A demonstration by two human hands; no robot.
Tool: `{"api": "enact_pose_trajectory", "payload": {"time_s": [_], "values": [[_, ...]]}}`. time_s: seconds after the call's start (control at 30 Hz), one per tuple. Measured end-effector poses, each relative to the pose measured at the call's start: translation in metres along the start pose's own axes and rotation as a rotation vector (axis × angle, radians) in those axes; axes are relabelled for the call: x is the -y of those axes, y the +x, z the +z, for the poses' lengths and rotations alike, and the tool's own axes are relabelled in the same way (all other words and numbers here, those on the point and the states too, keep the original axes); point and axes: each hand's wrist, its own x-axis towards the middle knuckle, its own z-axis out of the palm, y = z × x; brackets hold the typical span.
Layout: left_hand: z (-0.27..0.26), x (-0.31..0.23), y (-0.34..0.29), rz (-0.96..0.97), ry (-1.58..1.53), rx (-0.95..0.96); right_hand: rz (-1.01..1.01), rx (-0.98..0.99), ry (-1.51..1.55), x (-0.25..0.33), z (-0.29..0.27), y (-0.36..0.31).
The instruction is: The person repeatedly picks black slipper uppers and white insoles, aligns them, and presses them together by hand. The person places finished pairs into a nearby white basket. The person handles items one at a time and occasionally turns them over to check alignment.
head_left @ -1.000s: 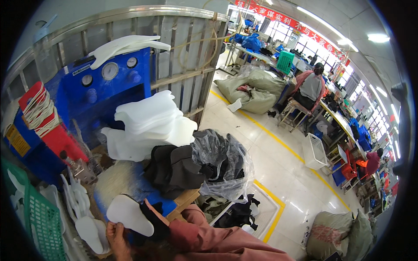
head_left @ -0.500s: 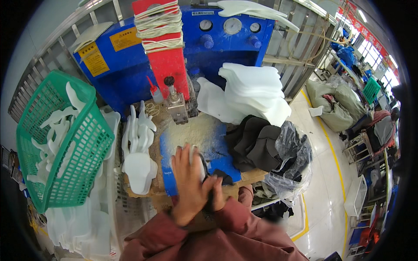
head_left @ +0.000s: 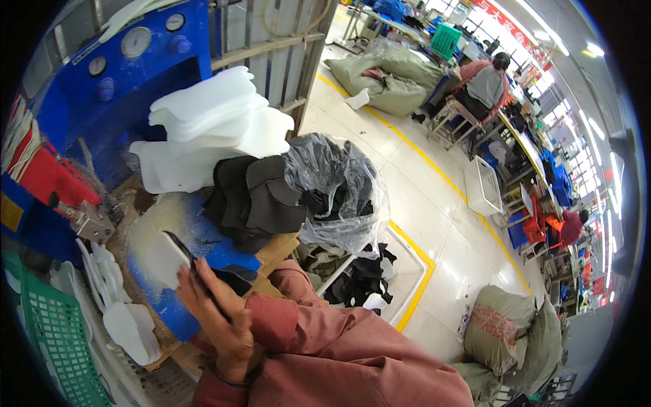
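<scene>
A white, black-edged pad (head_left: 168, 259) is tilted up over the blue work surface (head_left: 178, 319). My left hand (head_left: 232, 336) grips its near end, with the fingers stretched along it. Behind the left, my right hand (head_left: 222, 290) is partly hidden, its fingers closed at the black edge. A loose dark flap (head_left: 237, 277) shows just beyond my right hand. Pale powder (head_left: 149, 227) covers part of the blue surface. Beyond the hands lies a pile of curved black pieces (head_left: 254, 200).
White shaped sheets (head_left: 217, 132) are stacked by a blue machine (head_left: 135, 74) with gauges. Beside the pile sits a clear plastic bag (head_left: 342, 197). White foam pieces (head_left: 130, 332) and a green basket (head_left: 64, 339) stand left. A person (head_left: 485, 88) sits farther off; sacks (head_left: 502, 325) rest on the floor.
The view has swung to the right, bringing more floor and sacks into sight. The pad has gone from under my left palm to tilted up, its black edge showing.
</scene>
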Motion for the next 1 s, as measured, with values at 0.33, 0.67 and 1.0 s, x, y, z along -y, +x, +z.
{"api": "enact_pose_trajectory", "payload": {"time_s": [0.33, 0.67, 1.0], "values": [[-0.005, -0.027, -0.047, 0.25, -0.037, 0.512, 0.186, -0.311, -0.06, 0.146, -0.025, -0.068], [0.0, -0.027, -0.03, 0.056, -0.414, 0.577, 0.293, -0.829, 0.205, 0.215, -0.206, -0.252], [0.006, -0.009, -0.034, -0.238, -0.486, 0.489, 0.22, -0.688, -1.223, 0.156, -0.251, -0.219]]}}
